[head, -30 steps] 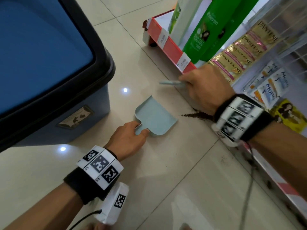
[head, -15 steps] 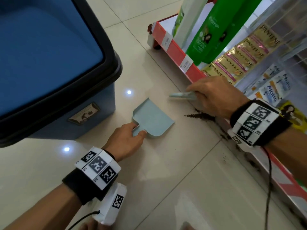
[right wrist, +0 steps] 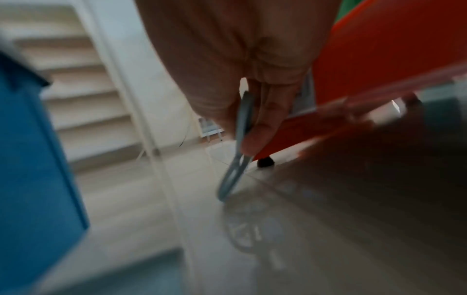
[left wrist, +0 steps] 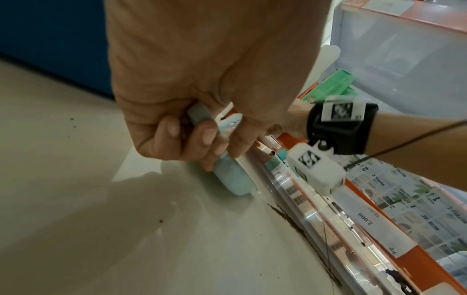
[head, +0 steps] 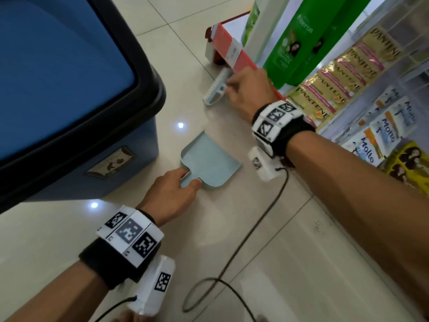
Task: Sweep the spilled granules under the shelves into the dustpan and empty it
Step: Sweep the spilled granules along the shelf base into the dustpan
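A pale blue dustpan [head: 210, 159] lies flat on the tiled floor. My left hand [head: 173, 194] grips its short handle [left wrist: 202, 117] from the near side, fingers curled round it. My right hand [head: 247, 90] holds a small pale blue hand brush [head: 214, 89] by its handle [right wrist: 243, 123], out past the dustpan at the foot of the red-edged shelf [head: 232, 51]. A thin line of dark brown granules [left wrist: 290, 219] runs along the shelf base in the left wrist view. In the head view my right wrist covers most of the granules.
A big blue bin with a black rim [head: 120, 73] stands at the left, close to the dustpan. Green bottles [head: 287, 47] and sachet strips [head: 343, 80] fill the shelves at the right. A black cable [head: 246, 233] trails over the floor by my right forearm.
My right hand has carried the brush away from the granules, farther along the shelf edge. The left hand still holds the dustpan in the same spot.
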Demonstrator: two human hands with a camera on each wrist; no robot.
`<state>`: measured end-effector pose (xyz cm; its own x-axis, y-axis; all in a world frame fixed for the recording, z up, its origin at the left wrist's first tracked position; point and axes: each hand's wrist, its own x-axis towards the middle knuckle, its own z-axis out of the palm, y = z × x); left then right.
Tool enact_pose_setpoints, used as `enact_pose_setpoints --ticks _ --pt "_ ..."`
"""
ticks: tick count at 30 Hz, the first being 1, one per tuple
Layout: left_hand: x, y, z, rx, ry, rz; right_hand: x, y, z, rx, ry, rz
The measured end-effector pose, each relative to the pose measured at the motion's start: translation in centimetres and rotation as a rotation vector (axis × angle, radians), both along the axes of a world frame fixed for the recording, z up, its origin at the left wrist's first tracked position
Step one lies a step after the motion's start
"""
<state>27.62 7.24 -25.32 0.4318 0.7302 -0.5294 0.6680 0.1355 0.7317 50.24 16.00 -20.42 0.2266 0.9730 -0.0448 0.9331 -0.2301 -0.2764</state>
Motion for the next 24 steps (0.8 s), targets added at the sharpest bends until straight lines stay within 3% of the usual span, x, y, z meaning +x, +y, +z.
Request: enact_pose_setpoints --ticks 3,9,12,17,20,24 --pt "-0.4 0.0 0.1 -0.027 0.002 0.004 1.1 -2.2 0.3 -0.150 -0.135 0.144" --pt "-0.7 -0.5 0.3 -0.075 0.006 0.008 2.8 -8.2 2.0 -0.412 -0.215 0.170" --pt "-0.7 -0.4 0.2 -0.075 0.016 0.002 2.3 -8.0 3.7 -0.324 -0.243 0.229" --pt "-0.5 -0.4 0.0 -0.062 0.022 -0.015 -0.9 -1.6 3.4 -0.092 -0.248 0.297" --pt "-0.4 -0.5 0.1 -0.056 0.020 -0.011 -2.0 0.6 1.3 -0.166 -0.286 0.255" --pt "-0.9 -0.5 0.4 -0.042 0.032 0.003 0.5 -3.2 0.6 -0.319 -0.309 0.330"
